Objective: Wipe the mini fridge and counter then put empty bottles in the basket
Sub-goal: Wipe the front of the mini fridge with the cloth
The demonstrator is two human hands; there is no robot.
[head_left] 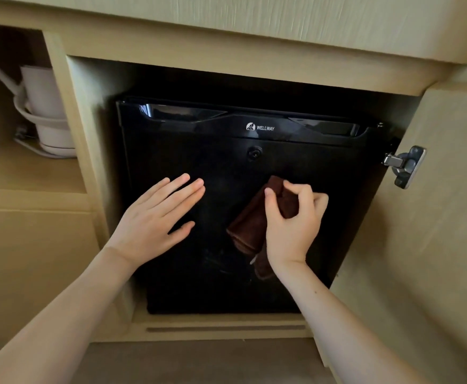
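The pale beige wooden cabinet unit (226, 54) fills my view, and its wide central niche holds the one thing it contains: a glossy black box-shaped mini fridge (199, 151), standing upright with its door closed and filling the niche nearly side to side. The cabinet's beige wooden door (420, 245) stands swung open at my right. To the left of the niche, an open shelf compartment (27, 173) holds a white plastic electric kettle (46, 106), upright on its round base, with a pale cord lying beside it on the shelf.

Both my bare forearms reach in from below toward the fridge front. My left hand (154, 220) is flat and relaxed, fingers straight and close together, thumb spread, over the left half of the fridge door; I cannot tell whether the palm actually touches the surface. My right hand (293, 225) is curled, thumb and fingers pinching a folded dark brown cloth (250, 225) in front of the right half of the door. The cloth hangs down and to the left from my grip, with a fold trailing below my wrist.

A silver metal hinge (405, 166) sits on the open door's inner face. A white WELLWAY logo (260, 127) marks the fridge's top band, and a small round keyhole lock (254, 153) sits just under it.
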